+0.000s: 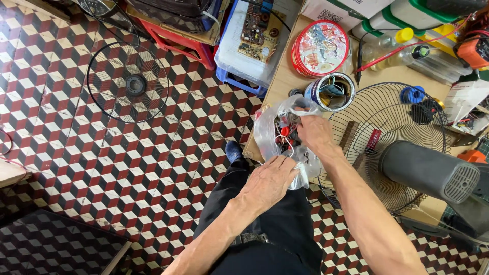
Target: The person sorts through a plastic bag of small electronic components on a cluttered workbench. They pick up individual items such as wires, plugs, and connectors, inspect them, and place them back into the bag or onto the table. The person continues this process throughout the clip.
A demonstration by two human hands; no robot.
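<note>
A clear plastic bag [267, 128] full of small red and dark electronic parts and wires rests at the edge of a wooden workbench [285, 76]. My left hand [267, 182] grips the bag's near edge and holds it open. My right hand [314, 131] pinches the bag's far rim, fingers at its mouth. Just behind the bag stands an open metal can [333, 91] with wires and small parts inside.
A fan with its rear wire guard [369, 117] and grey motor housing [425, 170] lies on the bench at right. A round red tin lid [320, 48], bottles, a circuit board in a white tray [244, 51] and a loose front fan guard [127, 82] on the checkered floor surround me.
</note>
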